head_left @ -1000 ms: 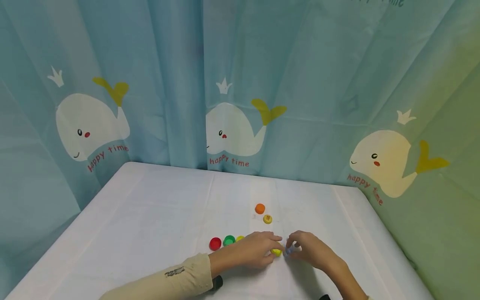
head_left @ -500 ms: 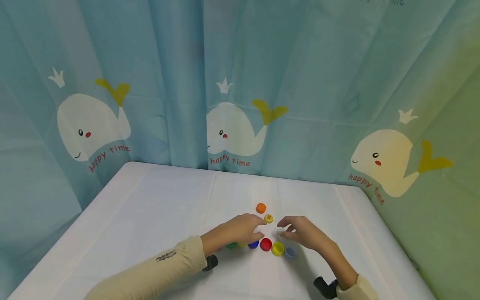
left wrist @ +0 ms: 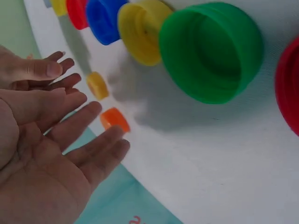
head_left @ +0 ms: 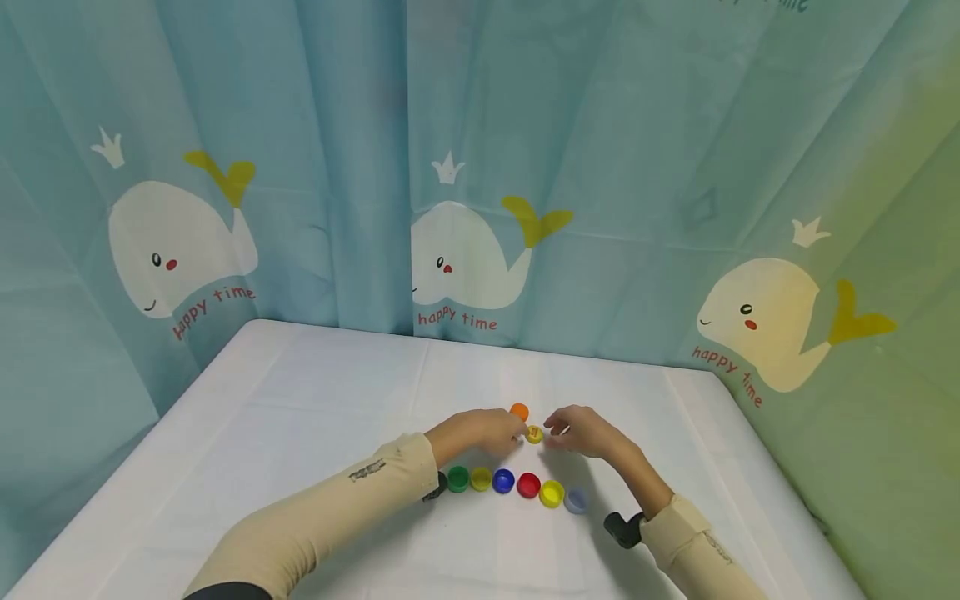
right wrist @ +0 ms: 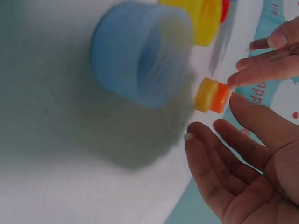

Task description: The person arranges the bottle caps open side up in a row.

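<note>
A small yellow bottle cap (head_left: 535,434) with lettering on top lies between my two hands, and an orange bottle cap (head_left: 519,412) sits just behind it. My left hand (head_left: 497,430) comes from the left, fingertips right beside the yellow cap; in the left wrist view its fingers (left wrist: 96,154) are extended and hold nothing. From the other side my right hand (head_left: 585,431) faces the same cap, thumb and fingers spread with a gap. The right wrist view shows both caps (right wrist: 212,95) beyond the right hand's fingers.
Nearer the body, a row of upturned bottle caps runs across the white table (head_left: 315,400): green (head_left: 457,478), yellow (head_left: 482,478), blue (head_left: 503,481), red (head_left: 528,485), bright yellow (head_left: 552,493) and pale blue (head_left: 576,500). Another red cap (left wrist: 290,86) shows in the left wrist view.
The right hand has let go of the pale blue cap at the row's right end. Both hands have moved away from the row, toward the lettered yellow cap farther back.
</note>
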